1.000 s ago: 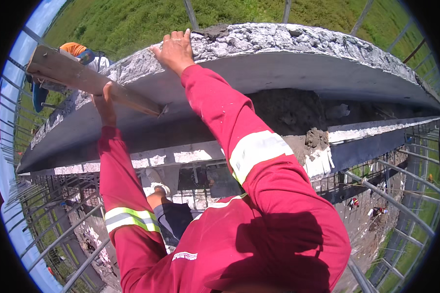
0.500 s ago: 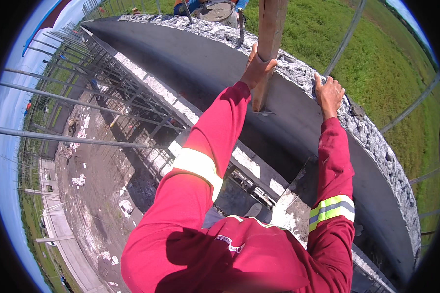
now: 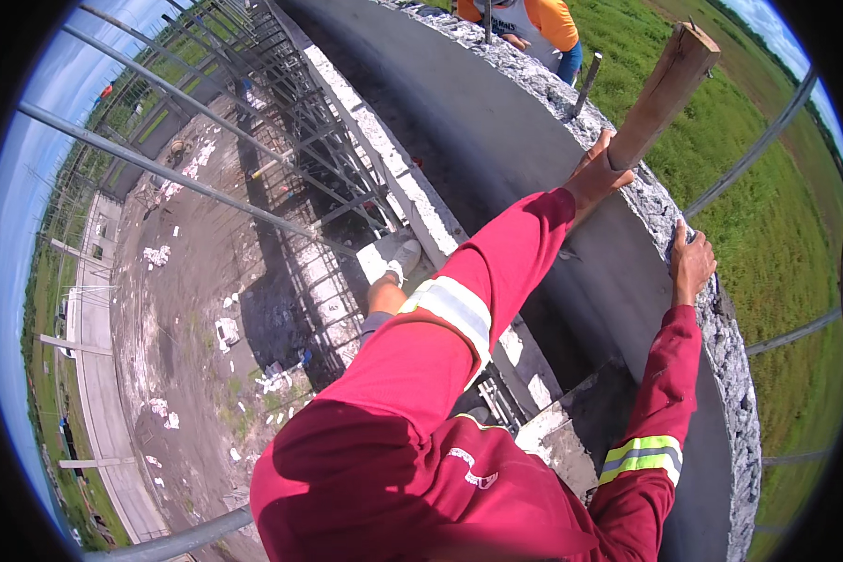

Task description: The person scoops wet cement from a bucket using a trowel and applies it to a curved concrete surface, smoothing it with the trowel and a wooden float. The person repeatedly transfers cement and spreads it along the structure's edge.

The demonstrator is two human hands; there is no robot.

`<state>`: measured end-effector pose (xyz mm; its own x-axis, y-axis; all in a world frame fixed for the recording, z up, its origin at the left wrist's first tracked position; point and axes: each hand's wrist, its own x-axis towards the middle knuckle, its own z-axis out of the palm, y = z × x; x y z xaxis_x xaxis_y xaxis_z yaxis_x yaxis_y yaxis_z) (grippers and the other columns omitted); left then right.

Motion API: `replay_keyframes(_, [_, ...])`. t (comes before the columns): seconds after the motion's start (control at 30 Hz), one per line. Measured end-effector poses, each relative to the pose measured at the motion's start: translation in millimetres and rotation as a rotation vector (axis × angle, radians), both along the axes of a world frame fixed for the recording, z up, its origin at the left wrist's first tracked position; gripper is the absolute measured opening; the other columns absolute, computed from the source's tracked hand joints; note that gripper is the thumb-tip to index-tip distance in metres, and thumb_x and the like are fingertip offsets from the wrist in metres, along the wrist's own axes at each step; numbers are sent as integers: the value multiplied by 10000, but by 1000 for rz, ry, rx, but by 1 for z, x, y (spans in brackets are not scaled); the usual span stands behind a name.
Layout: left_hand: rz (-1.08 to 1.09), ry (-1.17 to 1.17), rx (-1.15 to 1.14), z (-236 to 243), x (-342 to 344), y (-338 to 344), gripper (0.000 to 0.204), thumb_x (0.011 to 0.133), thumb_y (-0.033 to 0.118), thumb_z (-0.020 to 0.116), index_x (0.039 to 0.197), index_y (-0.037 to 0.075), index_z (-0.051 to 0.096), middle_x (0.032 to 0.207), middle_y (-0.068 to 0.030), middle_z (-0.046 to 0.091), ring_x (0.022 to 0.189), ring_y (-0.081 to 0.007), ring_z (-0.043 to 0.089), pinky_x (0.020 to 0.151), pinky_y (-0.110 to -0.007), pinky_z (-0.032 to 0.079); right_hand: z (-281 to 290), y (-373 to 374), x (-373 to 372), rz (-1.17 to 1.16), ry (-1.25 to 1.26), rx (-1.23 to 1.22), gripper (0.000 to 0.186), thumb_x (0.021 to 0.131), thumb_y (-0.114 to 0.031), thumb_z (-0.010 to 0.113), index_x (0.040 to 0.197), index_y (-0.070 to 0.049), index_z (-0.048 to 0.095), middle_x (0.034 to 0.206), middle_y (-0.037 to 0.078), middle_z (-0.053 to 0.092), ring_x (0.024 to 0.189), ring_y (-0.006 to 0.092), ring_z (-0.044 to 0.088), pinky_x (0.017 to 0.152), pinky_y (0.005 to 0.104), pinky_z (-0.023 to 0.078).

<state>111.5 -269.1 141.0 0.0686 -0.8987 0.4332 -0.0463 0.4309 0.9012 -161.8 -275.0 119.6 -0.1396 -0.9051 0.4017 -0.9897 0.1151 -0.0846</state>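
My left hand (image 3: 598,176) is wrapped around a wooden board (image 3: 663,86), which leans up and right across the chipped top of a curved grey concrete wall (image 3: 525,131). The board's lower end is partly behind my arm. Right of it, my right hand (image 3: 691,262) grips the rough wall edge (image 3: 648,199) with curled fingers. Left of my red sleeves, my foot in a pale shoe (image 3: 401,258) rests on a concrete ledge alongside a narrow, shadowed channel at the wall's inner side.
Beyond the wall, a co-worker in orange and blue sleeves (image 3: 551,26) is partly visible. Metal bars (image 3: 173,175) cross the left side above a debris-strewn floor (image 3: 183,318) far below. More bars (image 3: 754,150) stand over grass outside the wall, and short rods (image 3: 585,82) poke from its top.
The view has swung round, so the wall now runs diagonally down the right. Both hands keep hold of board and edge; the board appears more tilted rightward. My foot now shows on the ledge.
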Motion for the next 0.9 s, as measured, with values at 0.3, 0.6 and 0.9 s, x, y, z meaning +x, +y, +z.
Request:
replay_keyframes(0.3, [29,-16,-53,-4,-1,-2,649,764,221,734,1317,71,430,1033,-84,559,975,-161,544,891,-339,458,0,1,0,-10,44,-12,707,987,-661,410,1189,-32,663,1148,216,683,1105,368,626,996,503,418])
replay_keyframes(0.6, [86,-39,-53,-6,-2,-1,611,767,233,753,1271,88,438,916,-91,568,869,-177,567,811,-367,484,3,2,1,9,23,1,728,985,-660,415,1233,-18,651,1181,227,674,1128,388,619,1006,513,416])
replay_keyframes(0.9, [83,-13,-105,-11,-4,-5,586,770,195,760,1245,83,436,863,-65,549,806,-160,545,768,-354,478,-1,-4,-1,-19,26,27,744,977,-681,406,1247,-33,653,1224,228,664,1162,388,610,1045,525,409])
